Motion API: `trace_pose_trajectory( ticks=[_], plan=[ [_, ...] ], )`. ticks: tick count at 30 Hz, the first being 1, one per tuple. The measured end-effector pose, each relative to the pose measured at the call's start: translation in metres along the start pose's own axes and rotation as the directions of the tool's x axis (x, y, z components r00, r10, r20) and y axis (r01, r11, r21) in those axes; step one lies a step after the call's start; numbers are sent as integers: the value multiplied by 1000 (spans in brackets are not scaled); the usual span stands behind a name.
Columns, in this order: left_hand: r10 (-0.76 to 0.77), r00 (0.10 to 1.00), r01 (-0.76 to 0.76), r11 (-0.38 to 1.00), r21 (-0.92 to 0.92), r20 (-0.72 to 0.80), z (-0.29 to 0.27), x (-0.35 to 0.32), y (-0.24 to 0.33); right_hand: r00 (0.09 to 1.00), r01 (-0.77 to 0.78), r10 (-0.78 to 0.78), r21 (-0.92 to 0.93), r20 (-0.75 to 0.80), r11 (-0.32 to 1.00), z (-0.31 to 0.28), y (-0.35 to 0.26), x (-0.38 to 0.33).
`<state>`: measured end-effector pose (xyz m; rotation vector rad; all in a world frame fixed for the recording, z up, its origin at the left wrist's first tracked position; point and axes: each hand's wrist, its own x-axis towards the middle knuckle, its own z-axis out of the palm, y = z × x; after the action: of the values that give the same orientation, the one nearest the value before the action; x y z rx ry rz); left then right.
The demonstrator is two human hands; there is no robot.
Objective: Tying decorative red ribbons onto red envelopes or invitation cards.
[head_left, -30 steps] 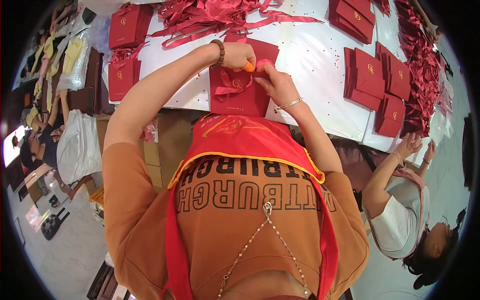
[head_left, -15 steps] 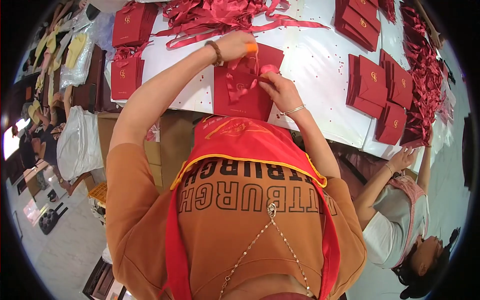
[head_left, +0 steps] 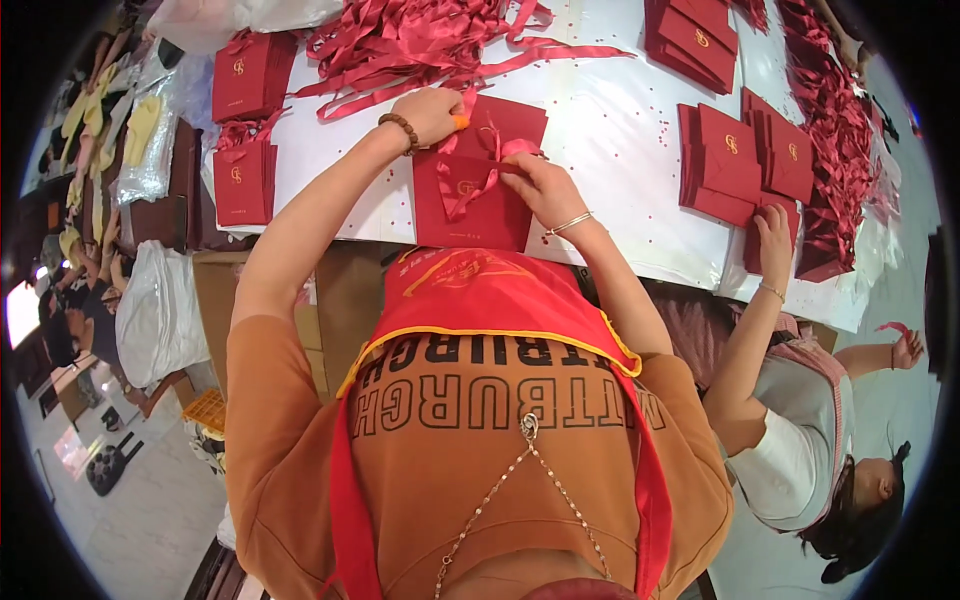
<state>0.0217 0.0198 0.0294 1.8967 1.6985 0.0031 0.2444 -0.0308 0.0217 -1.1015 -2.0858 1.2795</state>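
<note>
Directly in front of me on the white table lies a red paper gift bag (head_left: 470, 228) with a gold emblem, and a second red panel shows behind its upper edge. A shiny red ribbon (head_left: 455, 203) is threaded at its top and hangs in a loop over the front. My left hand (head_left: 425, 117), with an orange cover on a finger, is closed at the upper left of the bag, pinching the ribbon. With its thumb and fingers, my right hand (head_left: 548, 190) pinches the bag's upper right edge; a ribbon loop sticks out just above these fingers.
A heap of red ribbons (head_left: 400, 45) lies at the far side. Red bags (head_left: 243, 185) are stacked on the left, and more stacks (head_left: 725, 165) on the right beside a long ribbon pile (head_left: 835, 150). At the right, a co-worker's hand (head_left: 773, 245) touches a red bag.
My left hand has moved slightly left and down, beside the bag's top. My right hand still grips the edge. The co-worker's hand has reached onto the right-hand bags.
</note>
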Motion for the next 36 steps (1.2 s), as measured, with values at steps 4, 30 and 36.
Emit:
trace_pose_trajectory(
  ticks=[4, 30, 36],
  plan=[
    [2, 1000, -7, 966, -258, -18, 3, 2, -6, 996, -88, 87, 5, 29, 996, -1, -6, 0],
    [113, 973, 50, 749, -661, 201, 2, -7, 17, 990, -17, 33, 116, -138, 993, 27, -5, 1],
    [-150, 987, 133, 629, -766, 48, -37, 15, -10, 981, -194, 176, 350, 84, 916, 22, -15, 5]
  ],
)
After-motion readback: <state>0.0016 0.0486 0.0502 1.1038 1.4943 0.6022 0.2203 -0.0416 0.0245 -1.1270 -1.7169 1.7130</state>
